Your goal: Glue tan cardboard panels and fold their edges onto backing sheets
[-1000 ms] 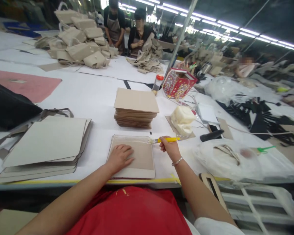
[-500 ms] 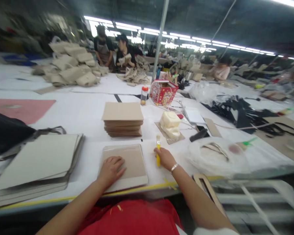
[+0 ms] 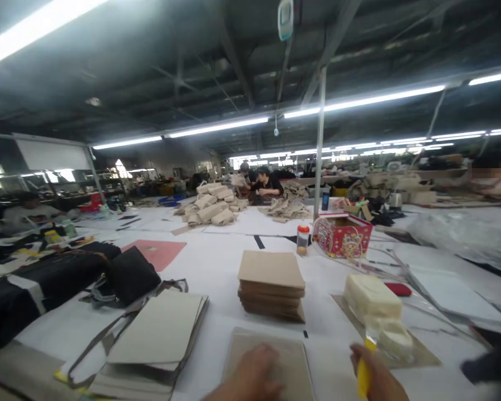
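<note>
My left hand [image 3: 254, 372] rests on a flat beige panel [image 3: 242, 344] at the bottom middle, blurred, fingers laid out over its surface. The yellow handle of a paintbrush [image 3: 363, 376] is gripped in my right hand [image 3: 382, 379], lower right. The brush's tip is up against a cream-coloured tub [image 3: 372, 298] with a smaller round opening in front, so its bristles are hard to make out. Under the tub lies a beige board [image 3: 421, 356]. Just beyond the panel stands a neat stack of beige panels [image 3: 271, 269].
Larger grey-beige sheets [image 3: 158, 328] are piled to the left, beside a black bag [image 3: 133, 275]. Farther back are a red-lidded jar [image 3: 303, 240], a red patterned box [image 3: 346, 236], a metal pole [image 3: 320, 145] and a heap of beige pieces [image 3: 212, 206]. Two people [image 3: 267, 184] work behind.
The view has tilted up and turned left, so the table things sit lower and farther right. My right hand has carried the brush to the cream tub. My left hand stays on the panel.
</note>
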The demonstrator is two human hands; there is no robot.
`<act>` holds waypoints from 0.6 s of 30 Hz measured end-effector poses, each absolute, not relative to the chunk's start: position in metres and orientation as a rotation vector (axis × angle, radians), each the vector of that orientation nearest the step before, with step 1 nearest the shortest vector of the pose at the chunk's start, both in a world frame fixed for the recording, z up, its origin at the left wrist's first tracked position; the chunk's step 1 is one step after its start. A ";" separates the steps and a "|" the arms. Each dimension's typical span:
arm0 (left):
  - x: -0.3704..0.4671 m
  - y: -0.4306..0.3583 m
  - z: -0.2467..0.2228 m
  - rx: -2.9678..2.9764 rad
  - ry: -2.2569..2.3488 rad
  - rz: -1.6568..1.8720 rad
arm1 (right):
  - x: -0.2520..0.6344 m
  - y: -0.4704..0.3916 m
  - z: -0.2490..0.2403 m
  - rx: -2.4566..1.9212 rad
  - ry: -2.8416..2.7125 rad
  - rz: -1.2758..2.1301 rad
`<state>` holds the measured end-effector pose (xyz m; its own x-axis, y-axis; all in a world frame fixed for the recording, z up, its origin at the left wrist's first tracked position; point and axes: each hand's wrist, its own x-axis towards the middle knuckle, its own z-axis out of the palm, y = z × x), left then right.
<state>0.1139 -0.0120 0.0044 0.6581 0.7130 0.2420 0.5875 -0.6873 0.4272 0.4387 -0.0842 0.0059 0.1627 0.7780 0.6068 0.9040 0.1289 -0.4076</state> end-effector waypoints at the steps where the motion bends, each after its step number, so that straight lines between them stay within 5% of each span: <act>1: 0.120 -0.019 0.018 2.526 1.042 0.578 | 0.432 -0.090 0.020 -1.711 -1.576 -0.204; 5: 0.147 -0.035 0.052 2.546 0.920 0.502 | 0.412 -0.099 0.052 -1.838 -1.654 -0.111; 18: 0.150 -0.061 0.021 2.751 0.759 0.279 | 0.392 -0.094 -0.001 -1.927 -2.096 0.062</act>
